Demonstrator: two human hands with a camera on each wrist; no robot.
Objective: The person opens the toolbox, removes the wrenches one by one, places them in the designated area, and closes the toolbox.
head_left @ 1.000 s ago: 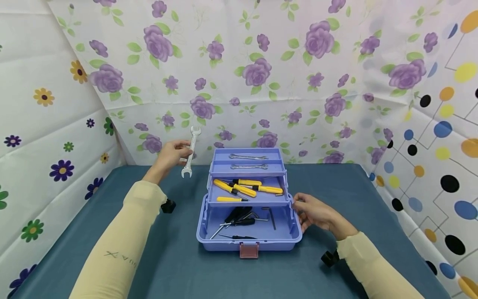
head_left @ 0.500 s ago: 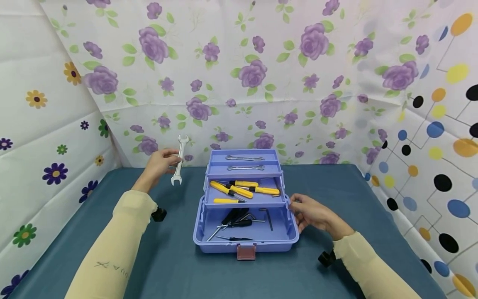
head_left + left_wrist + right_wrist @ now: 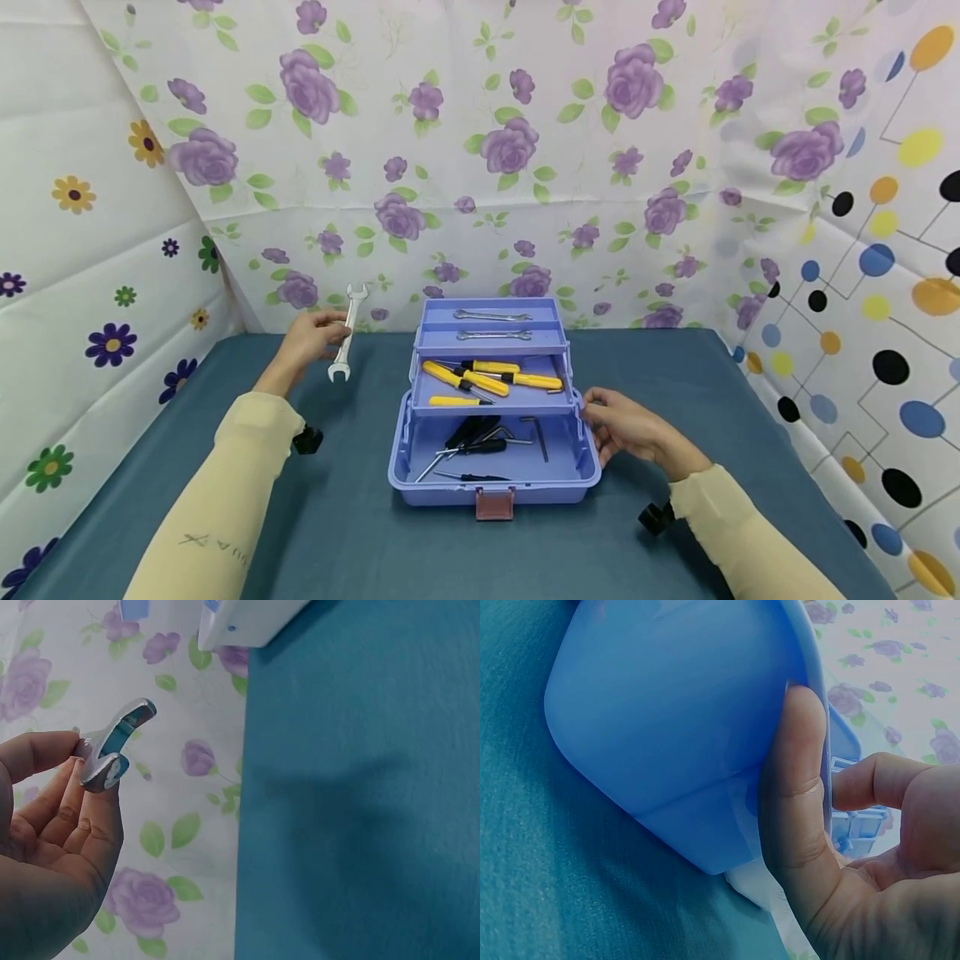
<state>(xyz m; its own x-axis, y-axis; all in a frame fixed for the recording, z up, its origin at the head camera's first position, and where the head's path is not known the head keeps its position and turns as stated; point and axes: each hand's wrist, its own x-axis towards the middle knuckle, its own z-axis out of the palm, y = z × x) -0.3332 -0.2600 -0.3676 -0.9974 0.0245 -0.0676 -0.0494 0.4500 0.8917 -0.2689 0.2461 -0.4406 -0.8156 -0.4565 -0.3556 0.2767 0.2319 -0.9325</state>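
Observation:
My left hand (image 3: 306, 343) pinches a silver double open-end wrench (image 3: 347, 335) between thumb and fingers, above the table and left of the toolbox. In the left wrist view one forked end of the wrench (image 3: 97, 774) points toward the camera. The lilac toolbox (image 3: 423, 497) stands with its stepped trays spread. My right hand (image 3: 637, 432) grips its right side; in the right wrist view the thumb (image 3: 799, 780) lies along the outer wall (image 3: 682, 712), with a finger on the rim's other side. Two wrenches (image 3: 493, 335) lie in the top tray.
Yellow-handled screwdrivers (image 3: 487, 383) fill the middle tray. Black-handled tools (image 3: 483, 447) and a hex key (image 3: 542, 439) lie in the bottom compartment. A reddish latch (image 3: 495, 505) hangs at the front. Dark teal cloth (image 3: 360, 550) covers the table, and a flowered curtain (image 3: 480, 158) hangs behind.
My left hand has carried the wrench left and slightly down, away from the toolbox. My right hand keeps its grip on the toolbox side. The head view has shifted a little.

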